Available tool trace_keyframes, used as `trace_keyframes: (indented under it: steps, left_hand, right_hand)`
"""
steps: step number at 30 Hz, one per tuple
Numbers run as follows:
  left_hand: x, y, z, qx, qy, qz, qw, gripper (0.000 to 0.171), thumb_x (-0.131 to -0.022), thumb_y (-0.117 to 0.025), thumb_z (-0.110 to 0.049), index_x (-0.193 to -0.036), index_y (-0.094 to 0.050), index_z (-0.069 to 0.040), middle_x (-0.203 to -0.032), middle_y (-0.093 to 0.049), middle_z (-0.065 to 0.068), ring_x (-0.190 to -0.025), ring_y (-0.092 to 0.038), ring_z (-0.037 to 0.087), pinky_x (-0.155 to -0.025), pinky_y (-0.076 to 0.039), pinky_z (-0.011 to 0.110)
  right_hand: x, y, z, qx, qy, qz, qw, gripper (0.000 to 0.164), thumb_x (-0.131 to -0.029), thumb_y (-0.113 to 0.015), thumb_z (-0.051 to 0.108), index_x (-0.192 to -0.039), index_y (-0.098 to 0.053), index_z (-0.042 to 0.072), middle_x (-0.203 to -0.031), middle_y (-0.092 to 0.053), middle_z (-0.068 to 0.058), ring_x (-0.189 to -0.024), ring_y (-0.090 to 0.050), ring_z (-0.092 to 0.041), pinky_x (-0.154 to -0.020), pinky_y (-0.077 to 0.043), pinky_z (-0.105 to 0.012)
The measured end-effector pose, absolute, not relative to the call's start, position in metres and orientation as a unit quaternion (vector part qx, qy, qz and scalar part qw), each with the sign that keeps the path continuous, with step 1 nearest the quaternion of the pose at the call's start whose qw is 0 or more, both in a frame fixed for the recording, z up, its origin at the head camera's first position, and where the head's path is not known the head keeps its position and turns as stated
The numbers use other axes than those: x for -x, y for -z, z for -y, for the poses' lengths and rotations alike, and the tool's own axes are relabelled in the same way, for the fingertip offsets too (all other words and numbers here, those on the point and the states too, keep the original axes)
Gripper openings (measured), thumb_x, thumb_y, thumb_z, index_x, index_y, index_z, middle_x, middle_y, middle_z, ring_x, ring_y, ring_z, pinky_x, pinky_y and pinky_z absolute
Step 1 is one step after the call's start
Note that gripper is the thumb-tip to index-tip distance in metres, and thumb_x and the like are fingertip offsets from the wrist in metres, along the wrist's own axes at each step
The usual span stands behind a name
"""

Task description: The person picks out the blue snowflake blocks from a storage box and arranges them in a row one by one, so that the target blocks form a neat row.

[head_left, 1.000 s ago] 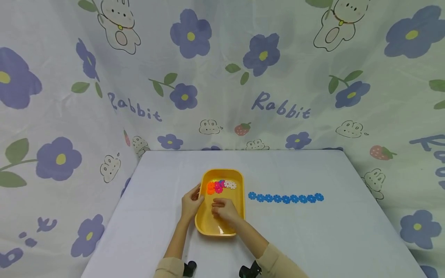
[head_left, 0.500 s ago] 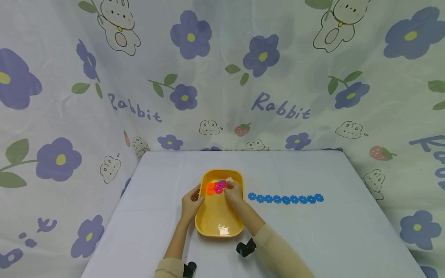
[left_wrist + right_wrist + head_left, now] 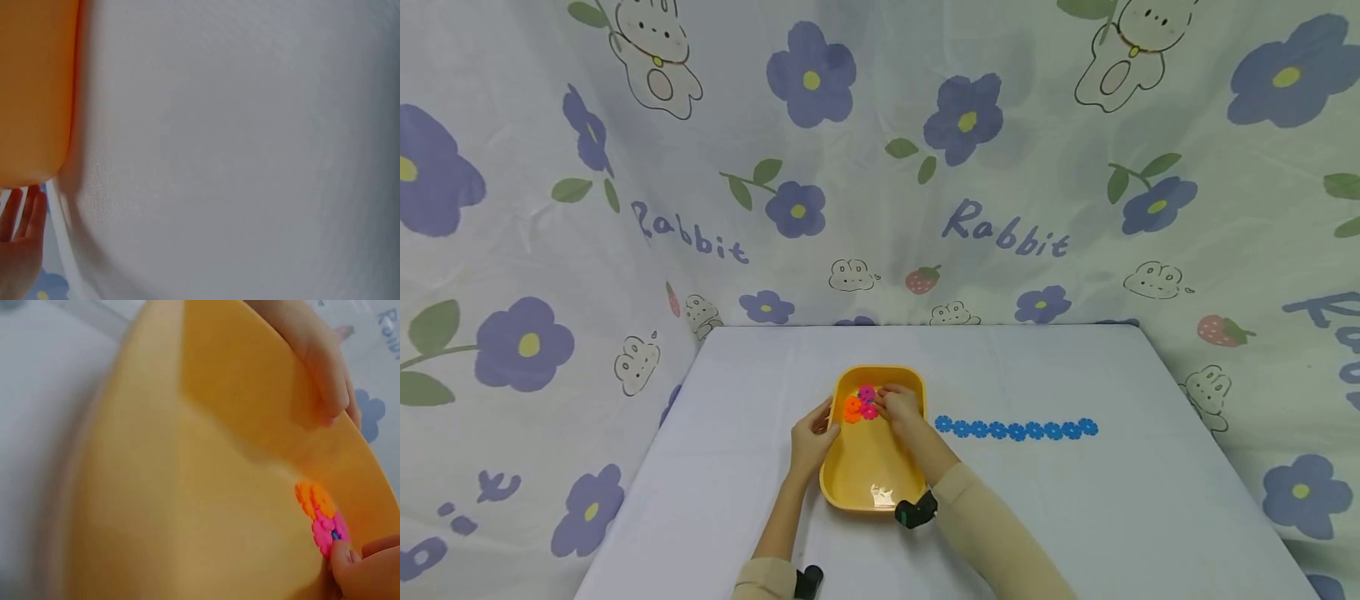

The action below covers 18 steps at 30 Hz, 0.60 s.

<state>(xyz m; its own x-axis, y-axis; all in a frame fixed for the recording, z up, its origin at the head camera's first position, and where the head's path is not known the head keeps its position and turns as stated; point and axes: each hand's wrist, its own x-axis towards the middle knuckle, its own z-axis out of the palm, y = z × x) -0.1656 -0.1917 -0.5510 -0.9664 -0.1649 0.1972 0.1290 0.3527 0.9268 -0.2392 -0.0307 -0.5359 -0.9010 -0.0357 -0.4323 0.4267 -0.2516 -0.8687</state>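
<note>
A yellow tray stands on the white table, and my left hand grips its left rim with the thumb over the edge. In the left wrist view the left hand's fingers reach the tray's outer wall. Inside the tray's far part lie flower-shaped plastic pieces, orange ones and pink ones. My right hand reaches in among them, fingers bent. In the right wrist view its thumb touches the edge of the pink pieces, beside a small blue bit; I cannot tell whether it pinches a piece.
To the right of the tray, a row of linked blue flower pieces lies across the table. A printed rabbit-and-flower cloth hangs behind and at both sides. Black wrist devices sit on the wrists.
My right hand has moved from the tray's middle to the pieces at its far end. The pink pieces have shifted slightly left, and the white pieces are out of sight. The left hand stays.
</note>
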Motion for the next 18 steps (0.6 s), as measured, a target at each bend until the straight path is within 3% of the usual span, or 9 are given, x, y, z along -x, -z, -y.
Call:
trace_keyframes:
  steps: [2, 5, 9, 13, 18]
  left_hand:
    - [0.164, 0.547, 0.191, -0.010, 0.575, 0.808, 0.129, 0.048, -0.079, -0.061, 0.004, -0.127, -0.057, 0.003, -0.113, -0.063, 0.027, -0.099, -0.063, 0.039, -0.082, -0.055, 0.041]
    - [0.158, 0.533, 0.187, -0.004, 0.586, 0.801, 0.121, 0.047, -0.079, -0.060, 0.007, -0.126, -0.055, 0.006, -0.113, -0.062, 0.029, -0.099, -0.062, 0.042, -0.083, -0.053, 0.046]
    - [0.153, 0.517, 0.183, -0.001, 0.593, 0.798, 0.107, 0.048, -0.079, -0.059, 0.009, -0.127, -0.053, 0.009, -0.114, -0.060, 0.031, -0.101, -0.061, 0.044, -0.084, -0.052, 0.049]
    - [0.157, 0.526, 0.186, -0.009, 0.584, 0.804, 0.108, 0.048, -0.080, -0.059, 0.007, -0.128, -0.054, 0.006, -0.115, -0.061, 0.029, -0.101, -0.062, 0.040, -0.084, -0.053, 0.044]
    - [0.166, 0.548, 0.192, -0.012, 0.577, 0.808, 0.120, 0.049, -0.081, -0.061, 0.002, -0.129, -0.056, 0.000, -0.115, -0.063, 0.024, -0.101, -0.063, 0.035, -0.084, -0.054, 0.040]
  right_hand:
    - [0.243, 0.544, 0.034, -0.151, 0.781, -0.584, 0.158, 0.047, -0.090, -0.045, -0.011, -0.137, -0.040, -0.010, -0.136, -0.046, -0.027, -0.122, -0.050, -0.035, -0.098, -0.044, -0.043]
    - [0.257, 0.581, 0.036, -0.058, 0.794, -0.582, 0.167, 0.041, -0.088, -0.053, -0.007, -0.130, -0.053, -0.005, -0.126, -0.057, -0.021, -0.104, -0.061, -0.027, -0.086, -0.053, -0.035]
    - [0.253, 0.587, 0.038, 0.030, 0.759, -0.629, 0.166, 0.035, -0.087, -0.054, -0.003, -0.121, -0.060, -0.003, -0.115, -0.062, -0.017, -0.079, -0.058, -0.019, -0.070, -0.056, -0.031]
    - [0.229, 0.547, 0.035, -0.028, 0.739, -0.661, 0.128, 0.040, -0.087, -0.045, -0.011, -0.126, -0.053, -0.010, -0.122, -0.057, -0.025, -0.093, -0.060, -0.029, -0.080, -0.055, -0.036]
    - [0.248, 0.589, 0.027, -0.084, 0.791, -0.604, 0.048, 0.045, -0.082, -0.048, -0.016, -0.123, -0.057, -0.002, -0.110, -0.062, -0.017, -0.094, -0.062, -0.027, -0.079, -0.056, -0.035]
